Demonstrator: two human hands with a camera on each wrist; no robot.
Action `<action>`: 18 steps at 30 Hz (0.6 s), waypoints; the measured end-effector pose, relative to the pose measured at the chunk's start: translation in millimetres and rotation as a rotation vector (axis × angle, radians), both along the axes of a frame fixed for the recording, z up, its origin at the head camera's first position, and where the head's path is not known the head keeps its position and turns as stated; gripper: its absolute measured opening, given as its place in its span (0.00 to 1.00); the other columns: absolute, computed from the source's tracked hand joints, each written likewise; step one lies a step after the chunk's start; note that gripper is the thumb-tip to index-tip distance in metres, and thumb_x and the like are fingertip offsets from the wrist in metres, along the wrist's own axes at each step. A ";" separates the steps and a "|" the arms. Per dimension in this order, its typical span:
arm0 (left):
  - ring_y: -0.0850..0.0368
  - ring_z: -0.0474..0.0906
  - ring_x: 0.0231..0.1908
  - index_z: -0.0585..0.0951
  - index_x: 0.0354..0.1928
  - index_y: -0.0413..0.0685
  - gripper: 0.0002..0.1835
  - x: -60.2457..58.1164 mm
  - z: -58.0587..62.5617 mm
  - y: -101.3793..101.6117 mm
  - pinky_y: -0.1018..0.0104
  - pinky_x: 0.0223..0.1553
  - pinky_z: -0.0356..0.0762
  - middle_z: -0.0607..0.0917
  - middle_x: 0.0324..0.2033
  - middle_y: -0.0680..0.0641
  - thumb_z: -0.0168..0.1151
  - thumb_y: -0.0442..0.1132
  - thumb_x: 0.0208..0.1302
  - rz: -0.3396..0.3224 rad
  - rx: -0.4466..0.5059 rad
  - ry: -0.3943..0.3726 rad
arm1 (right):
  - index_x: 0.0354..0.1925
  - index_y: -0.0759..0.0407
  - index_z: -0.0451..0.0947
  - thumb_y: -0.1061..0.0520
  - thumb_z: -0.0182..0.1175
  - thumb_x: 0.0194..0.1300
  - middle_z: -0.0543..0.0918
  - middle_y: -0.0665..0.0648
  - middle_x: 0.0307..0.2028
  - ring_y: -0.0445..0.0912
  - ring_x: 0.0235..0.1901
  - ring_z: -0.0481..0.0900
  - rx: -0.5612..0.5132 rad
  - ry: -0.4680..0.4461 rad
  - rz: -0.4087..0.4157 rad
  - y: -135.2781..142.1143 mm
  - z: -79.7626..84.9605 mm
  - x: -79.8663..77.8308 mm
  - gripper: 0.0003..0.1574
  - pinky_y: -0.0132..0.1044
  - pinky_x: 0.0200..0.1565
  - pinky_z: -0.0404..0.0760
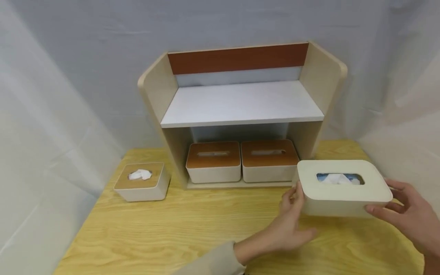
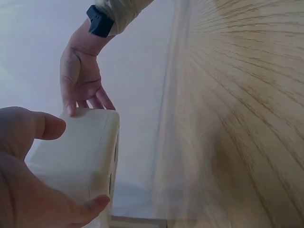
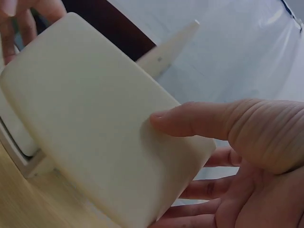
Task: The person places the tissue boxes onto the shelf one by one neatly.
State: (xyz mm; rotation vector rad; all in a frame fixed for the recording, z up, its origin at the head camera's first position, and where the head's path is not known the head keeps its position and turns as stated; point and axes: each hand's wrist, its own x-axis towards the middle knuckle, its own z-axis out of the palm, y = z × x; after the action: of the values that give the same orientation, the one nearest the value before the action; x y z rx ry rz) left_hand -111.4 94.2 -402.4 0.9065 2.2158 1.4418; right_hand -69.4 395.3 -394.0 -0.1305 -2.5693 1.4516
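Observation:
A cream tissue box (image 1: 343, 208) with an oval slot, white tissue showing in it, is at the right above the table. My right hand (image 1: 410, 215) grips its right end; in the right wrist view the thumb (image 3: 190, 118) presses a broad face and the fingers go round the end. My left hand (image 1: 288, 227) touches the left end with its fingers, its thumb spread away from the box. In the left wrist view the same box (image 2: 80, 142) stands between both hands.
Behind is a shelf unit (image 1: 240, 103) with a white upper board. On its lower level sit two wood-topped tissue boxes, one left (image 1: 214, 173) and one right (image 1: 269, 173). A smaller tissue box (image 1: 144, 193) stands on the wooden table (image 1: 192, 225) at the left.

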 end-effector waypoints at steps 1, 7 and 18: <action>0.56 0.49 0.69 0.27 0.78 0.56 0.60 1.2 1.0 -4.0 0.66 0.64 0.63 0.39 0.75 0.38 0.65 0.40 0.61 0.007 0.000 0.015 | 0.68 0.32 0.57 0.66 0.67 0.63 0.66 0.30 0.50 0.24 0.38 0.78 -0.011 0.008 0.002 -3.6 0.9 2.1 0.48 0.25 0.32 0.81; 0.54 0.51 0.67 0.28 0.78 0.54 0.60 3.4 7.4 -28.2 0.66 0.65 0.62 0.43 0.73 0.37 0.65 0.37 0.61 0.040 0.015 0.124 | 0.71 0.43 0.64 0.72 0.65 0.60 0.74 0.33 0.51 0.27 0.40 0.81 -0.159 0.048 0.046 -22.7 8.3 9.4 0.47 0.25 0.33 0.81; 0.47 0.47 0.72 0.27 0.78 0.56 0.60 -0.4 35.5 -71.0 0.53 0.67 0.64 0.43 0.72 0.34 0.64 0.36 0.62 0.101 -0.024 0.281 | 0.78 0.37 0.51 0.59 0.68 0.64 0.70 0.41 0.63 0.27 0.50 0.74 0.006 -0.017 0.092 -65.4 33.9 14.3 0.54 0.27 0.38 0.82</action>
State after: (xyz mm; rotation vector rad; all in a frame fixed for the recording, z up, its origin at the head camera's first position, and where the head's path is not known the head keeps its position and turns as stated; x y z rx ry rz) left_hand -111.8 23.3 -366.9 1.0590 2.5086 1.4014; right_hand -55.0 329.9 -360.0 -0.0244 -2.6252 1.4805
